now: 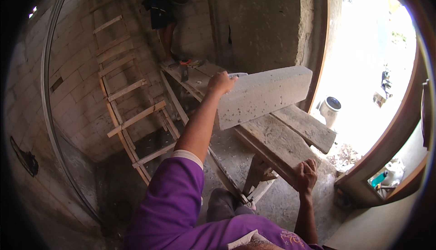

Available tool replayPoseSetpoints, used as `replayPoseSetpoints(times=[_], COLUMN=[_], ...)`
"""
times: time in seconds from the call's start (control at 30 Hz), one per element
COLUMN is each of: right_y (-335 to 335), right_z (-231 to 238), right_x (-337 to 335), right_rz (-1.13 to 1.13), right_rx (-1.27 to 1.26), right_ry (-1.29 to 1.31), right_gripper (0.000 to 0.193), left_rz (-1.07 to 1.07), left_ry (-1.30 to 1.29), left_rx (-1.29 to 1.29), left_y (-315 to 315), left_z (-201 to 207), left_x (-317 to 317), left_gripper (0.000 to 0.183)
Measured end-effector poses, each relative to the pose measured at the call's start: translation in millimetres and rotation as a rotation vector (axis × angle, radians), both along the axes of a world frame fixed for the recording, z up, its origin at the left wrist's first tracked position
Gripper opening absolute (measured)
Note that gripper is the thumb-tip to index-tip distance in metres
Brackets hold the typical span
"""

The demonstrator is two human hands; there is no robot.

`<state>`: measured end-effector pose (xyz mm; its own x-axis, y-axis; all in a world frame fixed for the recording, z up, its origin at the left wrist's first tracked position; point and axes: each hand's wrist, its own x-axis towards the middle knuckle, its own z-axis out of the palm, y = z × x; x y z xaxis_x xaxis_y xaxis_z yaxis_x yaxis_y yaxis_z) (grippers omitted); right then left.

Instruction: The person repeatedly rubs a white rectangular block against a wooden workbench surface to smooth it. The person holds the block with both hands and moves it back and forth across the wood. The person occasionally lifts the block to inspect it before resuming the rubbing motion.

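Note:
A long pale concrete block point(268, 96) with a pitted face stands on its long edge across the wooden planks point(268, 132). My left hand point(221, 83) is closed at the block's far left top corner. A small flat pale-grey piece point(238, 74) shows just beyond its fingers; whether the hand grips this or the block is hidden. My right hand point(307, 176) is closed over the near end of the left plank, fingers curled on the wood.
A wooden ladder point(119, 125) leans at the left by the block wall point(72, 82). Another person point(162, 16) stands on the far planks, near a red-handled tool point(185, 62). At the right, a bucket point(330, 108) is by the bright doorway. Wooden trestle legs point(255, 173) stand below.

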<state>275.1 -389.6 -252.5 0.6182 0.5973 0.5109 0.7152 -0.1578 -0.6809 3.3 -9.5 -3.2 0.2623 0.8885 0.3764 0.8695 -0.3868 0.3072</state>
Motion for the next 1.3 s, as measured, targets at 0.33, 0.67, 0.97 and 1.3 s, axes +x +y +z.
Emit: replayPoseSetpoints(times=[0.33, 0.67, 0.97, 1.3], right_y=[2.9, 2.5, -0.2, -0.2], right_z=[-6.6, -3.4, -0.5, -2.2], right_x=[2.7, 1.7, 1.0, 1.9], right_rz=[-0.009, 0.007, 0.017, 0.003], right_rx=[0.017, 0.052, 0.010, -0.032], right_ry=[-0.031, -0.064, 0.012, 0.020], right_gripper=[0.020, 0.018, 0.020, 0.022], left_rz=[-0.001, -0.011, -0.003, -0.001], left_ry=[-0.019, -0.003, 0.010, 0.012], left_rx=[0.022, 0.038, 0.025, 0.039], left_y=[-1.2, 3.5, 0.7, 0.0], left_z=[-0.7, -3.3, -0.7, -0.6], left_x=[-0.9, -2.0, -1.4, -1.9], left_gripper=[0.062, 0.062, 0.061, 0.061])
